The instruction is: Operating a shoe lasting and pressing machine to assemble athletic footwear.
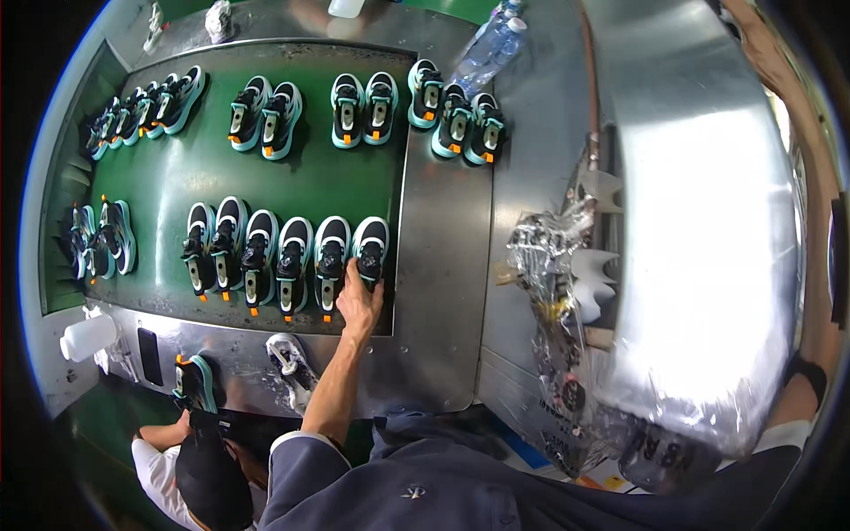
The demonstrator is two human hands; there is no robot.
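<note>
My left hand (359,301) reaches forward over the metal rim (443,265). Its fingers are curled on the heel of a black, white and teal shoe (372,237). That shoe is the rightmost of a near row of several matching shoes (257,252) standing on the green belt (345,177). A far row of the same shoes (354,108) runs in pairs along the belt's back edge. My right hand is out of sight.
Another person in a black cap (208,478) at the lower left holds a shoe (193,382). A loose shoe (292,365) lies on the metal rim. There is a clear bottle (491,49) at the back and a white bottle (87,336) at left. Crumpled plastic (549,257) lies against a shiny metal housing (708,221) at right.
</note>
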